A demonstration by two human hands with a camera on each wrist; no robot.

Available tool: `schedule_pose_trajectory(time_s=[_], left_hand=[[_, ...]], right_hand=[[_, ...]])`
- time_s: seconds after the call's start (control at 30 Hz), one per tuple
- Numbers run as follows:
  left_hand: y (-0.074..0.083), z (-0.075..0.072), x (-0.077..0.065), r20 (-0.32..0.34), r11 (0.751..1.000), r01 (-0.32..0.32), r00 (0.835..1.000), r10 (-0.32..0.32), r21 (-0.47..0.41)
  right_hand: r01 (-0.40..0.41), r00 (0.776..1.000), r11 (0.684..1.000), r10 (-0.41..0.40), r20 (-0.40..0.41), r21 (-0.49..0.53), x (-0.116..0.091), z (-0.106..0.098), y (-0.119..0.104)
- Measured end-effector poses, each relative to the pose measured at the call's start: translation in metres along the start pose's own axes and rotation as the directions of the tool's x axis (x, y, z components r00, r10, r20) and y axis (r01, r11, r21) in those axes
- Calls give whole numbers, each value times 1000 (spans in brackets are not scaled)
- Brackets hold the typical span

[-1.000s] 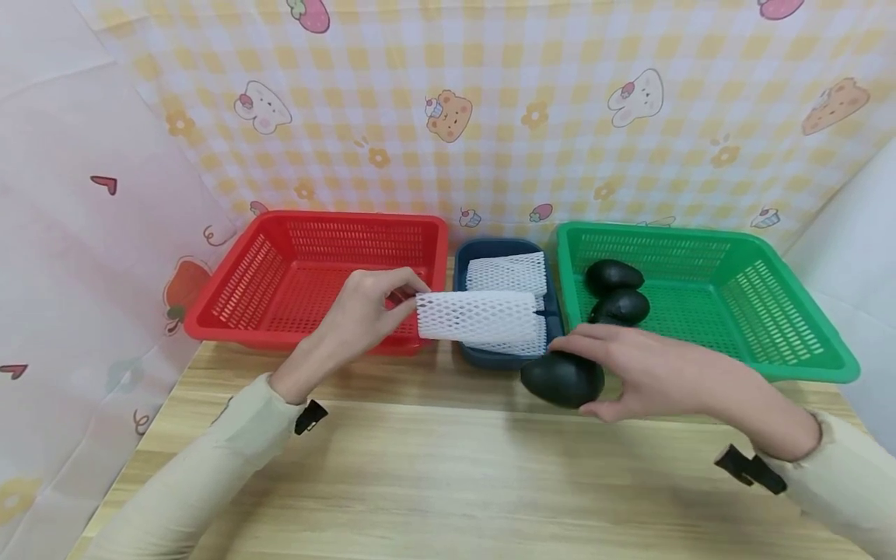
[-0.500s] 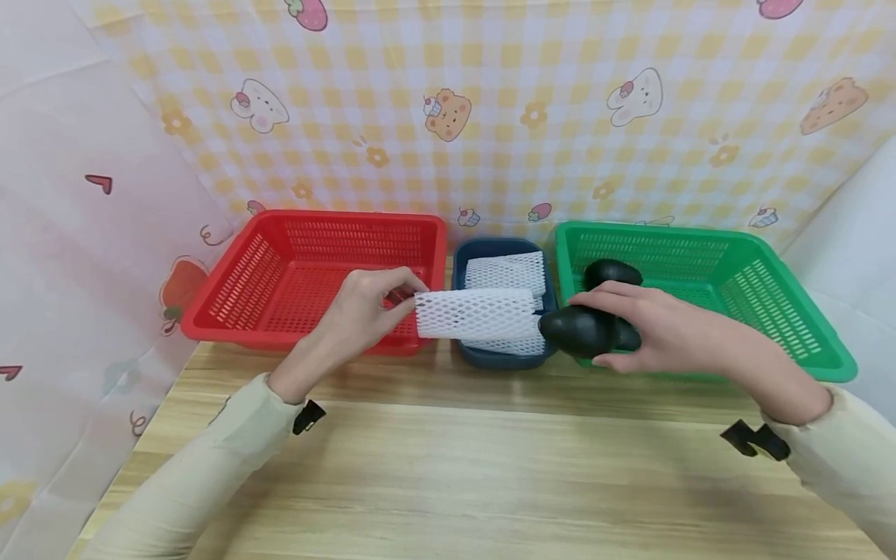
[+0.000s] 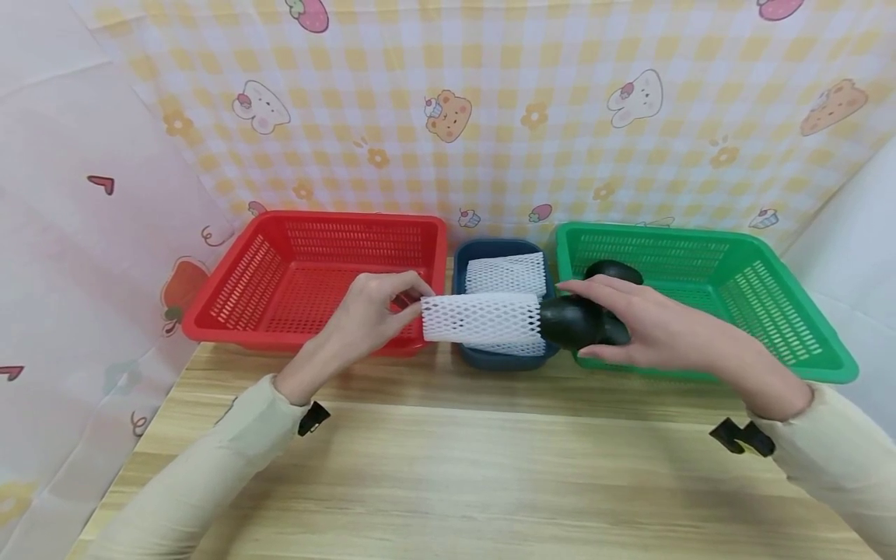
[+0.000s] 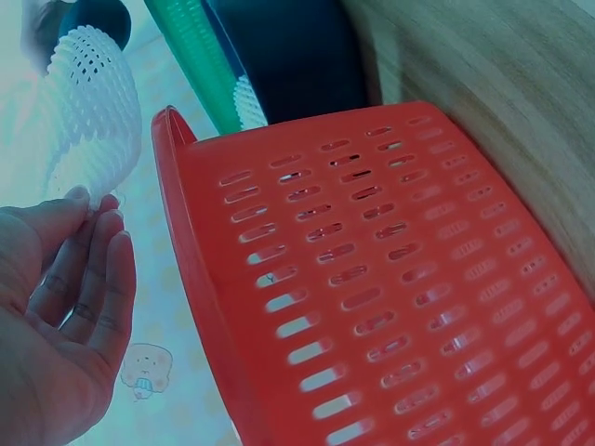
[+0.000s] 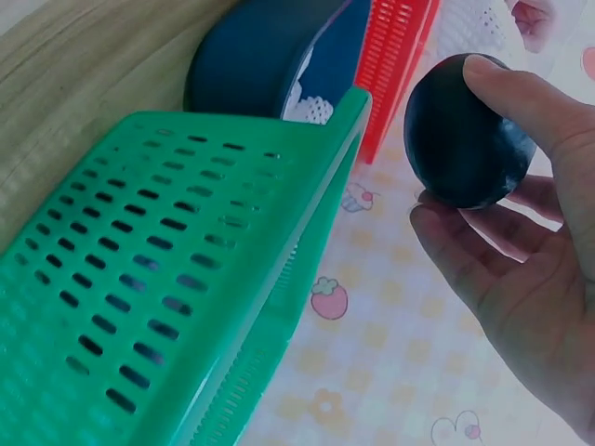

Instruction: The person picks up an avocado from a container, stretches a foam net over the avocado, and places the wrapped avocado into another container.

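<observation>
My left hand point(image 3: 374, 311) pinches the left end of a white foam net sleeve point(image 3: 479, 320) between thumb and fingertips. The sleeve is held sideways above a dark blue bin point(image 3: 502, 362). On its right, a dark, smooth avocado point(image 3: 568, 323) meets the sleeve's mouth, its tip apparently just inside. Thumb and fingers of my right hand point(image 3: 661, 330) grip this avocado at its other end, as the right wrist view also shows the avocado point(image 5: 465, 135) between them. More foam sleeves point(image 3: 505, 271) lie in the bin.
At left stands a red basket point(image 3: 318, 342); at right a green basket point(image 3: 784, 311) holds more avocados point(image 3: 614, 271), partly hidden by my right hand. The baskets flank the blue bin on a wooden table point(image 3: 476, 467). A checked cloth point(image 3: 504, 171) hangs behind.
My right hand has brought the avocado up from below the bin to the sleeve's right end. That end now looks wider around the tip. The left hand stays nearly still.
</observation>
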State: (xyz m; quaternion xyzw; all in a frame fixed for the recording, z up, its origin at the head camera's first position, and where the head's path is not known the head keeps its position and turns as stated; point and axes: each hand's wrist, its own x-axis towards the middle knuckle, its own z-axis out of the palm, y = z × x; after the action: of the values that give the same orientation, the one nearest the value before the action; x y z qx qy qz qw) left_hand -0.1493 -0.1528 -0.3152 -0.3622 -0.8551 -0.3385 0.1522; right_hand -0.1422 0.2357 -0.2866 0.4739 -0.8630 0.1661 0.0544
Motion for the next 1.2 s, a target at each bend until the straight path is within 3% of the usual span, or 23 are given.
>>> schedule_pose_trajectory(time_s=[0.27, 0.67, 0.9, 1.0, 1.07, 1.2], left_hand=[[3, 3, 4, 6, 1000, -14, 1000, 14, -20], [6, 5, 3, 13, 1000, -22, 1000, 22, -2], [11, 2, 0, 97, 994, -13, 995, 2, 109], [17, 3, 1, 114, 990, -52, 993, 37, 132], [22, 5, 2, 120, 982, -114, 988, 97, 151], [37, 11, 4, 162, 944, -248, 963, 215, 217]], right_hand=[[-9, 1000, 1000, 9, 10, -1, 9, 5, -4], [50, 999, 999, -50, -12, 4, 18, 12, -6], [55, 998, 998, -55, -11, -1, 16, 12, -5], [51, 999, 999, -51, -11, 7, 15, 12, -6], [42, 999, 999, -42, -8, 20, 15, 13, -7], [24, 1000, 998, -24, 3, 52, 16, 15, -9]])
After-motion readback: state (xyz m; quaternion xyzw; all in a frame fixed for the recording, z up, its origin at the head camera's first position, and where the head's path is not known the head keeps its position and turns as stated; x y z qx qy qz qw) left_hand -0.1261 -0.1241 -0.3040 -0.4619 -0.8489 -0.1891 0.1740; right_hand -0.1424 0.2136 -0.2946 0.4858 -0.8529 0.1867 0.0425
